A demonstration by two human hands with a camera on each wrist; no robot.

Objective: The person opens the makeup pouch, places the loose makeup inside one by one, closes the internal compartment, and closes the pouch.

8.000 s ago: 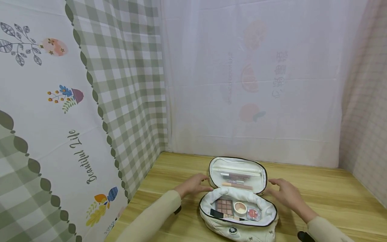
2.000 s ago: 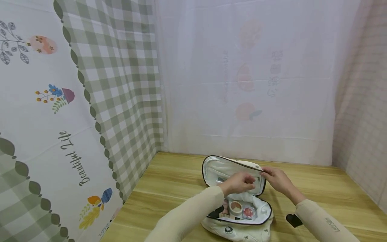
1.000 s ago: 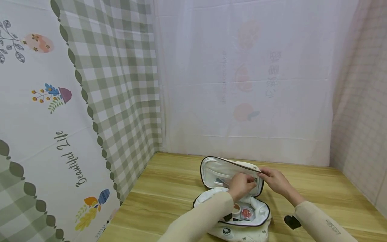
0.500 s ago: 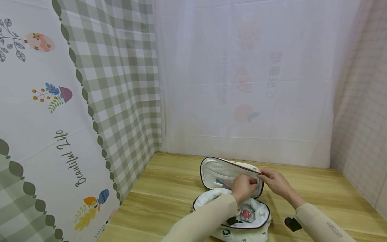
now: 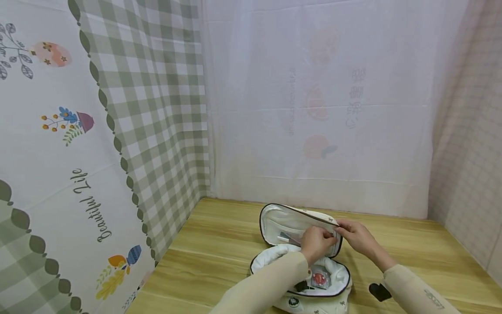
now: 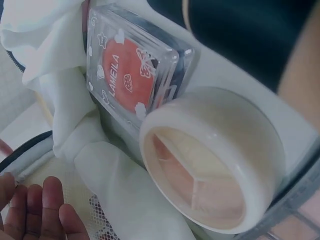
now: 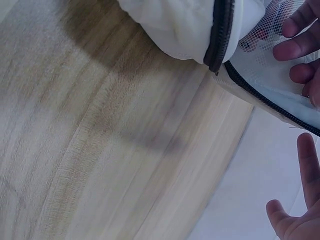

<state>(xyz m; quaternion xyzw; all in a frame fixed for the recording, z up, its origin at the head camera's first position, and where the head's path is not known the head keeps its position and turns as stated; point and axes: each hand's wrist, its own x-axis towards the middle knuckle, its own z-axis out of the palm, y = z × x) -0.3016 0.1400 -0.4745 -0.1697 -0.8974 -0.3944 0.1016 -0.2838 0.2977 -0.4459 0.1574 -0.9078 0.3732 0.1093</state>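
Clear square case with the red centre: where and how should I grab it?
Probably pinch the case by two opposite straight edges, coming from above and the right: it's a flat box, the bag is open on top, and the left sleeve crosses over the bag's left part.

The table (yellowish, wood-grained) carries an open bag.

From afar, my head view looked forward and down at the surface; my left wrist view faced very close into the bag, my right one beside it. Both wrist views shared the mesh.
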